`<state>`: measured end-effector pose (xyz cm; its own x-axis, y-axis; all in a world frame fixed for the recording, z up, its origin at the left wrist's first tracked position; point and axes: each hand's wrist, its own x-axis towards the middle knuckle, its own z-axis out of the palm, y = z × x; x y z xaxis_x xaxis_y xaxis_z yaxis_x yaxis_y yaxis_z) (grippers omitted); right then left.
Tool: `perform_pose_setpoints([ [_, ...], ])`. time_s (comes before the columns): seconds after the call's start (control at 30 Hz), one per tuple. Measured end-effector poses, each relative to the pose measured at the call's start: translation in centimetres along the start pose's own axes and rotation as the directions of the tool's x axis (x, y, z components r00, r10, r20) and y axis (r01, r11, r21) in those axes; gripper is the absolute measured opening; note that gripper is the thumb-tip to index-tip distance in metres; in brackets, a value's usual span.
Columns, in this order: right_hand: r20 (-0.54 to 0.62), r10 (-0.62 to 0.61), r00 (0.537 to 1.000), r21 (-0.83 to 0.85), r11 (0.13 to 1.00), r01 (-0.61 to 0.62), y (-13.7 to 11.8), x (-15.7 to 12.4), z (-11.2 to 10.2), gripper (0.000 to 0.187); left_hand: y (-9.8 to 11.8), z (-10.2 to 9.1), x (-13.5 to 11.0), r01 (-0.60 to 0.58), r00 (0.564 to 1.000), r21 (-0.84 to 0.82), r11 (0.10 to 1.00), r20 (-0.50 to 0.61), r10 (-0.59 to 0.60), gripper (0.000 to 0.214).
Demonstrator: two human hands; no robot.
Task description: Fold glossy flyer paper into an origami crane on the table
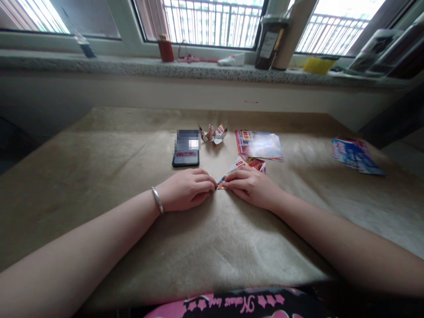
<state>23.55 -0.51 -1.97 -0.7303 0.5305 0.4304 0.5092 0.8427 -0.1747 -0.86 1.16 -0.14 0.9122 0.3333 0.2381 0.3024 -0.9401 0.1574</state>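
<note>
A small folded piece of printed paper [238, 167] lies on the tan table [99, 176] between my hands. My left hand [185, 190], with a silver bracelet on the wrist, has its fingers curled and pinches the paper's near corner. My right hand [251, 185] lies on the paper with fingers pressed together on its near edge. Most of the paper under my right hand is hidden.
A black phone [186, 152] lies just beyond my left hand. A folded paper figure [213, 134] and a glossy flyer [260, 145] lie behind the paper. Another flyer [356, 155] lies far right. The windowsill [132, 68] holds a red cup, bottles and a yellow item.
</note>
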Motion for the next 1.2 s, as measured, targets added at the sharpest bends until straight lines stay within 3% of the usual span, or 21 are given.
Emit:
perform_pose_setpoints([
  [0.33, 0.002, -0.042, 0.999, -0.017, 0.999, 0.042, 0.1, 0.3, 0.1, 0.024, 1.2, 0.2, 0.4, 0.044, 0.999, 0.134, 0.990, -0.025, -0.040, 0.024],
  [0.83, 0.087, -0.094, 0.992, -0.075, 0.992, 0.101, 0.0, 0.8, -0.3, 0.026, 1.5, 0.2, 0.4, 0.063, 0.998, 0.164, 0.984, -0.001, -0.064, 0.025],
  [1.2, 0.076, -0.107, 0.991, -0.069, 0.991, 0.112, 0.5, 0.6, -0.8, 0.023, 1.5, 0.1, 0.4, 0.062, 0.998, 0.166, 0.984, 0.015, -0.065, 0.025],
])
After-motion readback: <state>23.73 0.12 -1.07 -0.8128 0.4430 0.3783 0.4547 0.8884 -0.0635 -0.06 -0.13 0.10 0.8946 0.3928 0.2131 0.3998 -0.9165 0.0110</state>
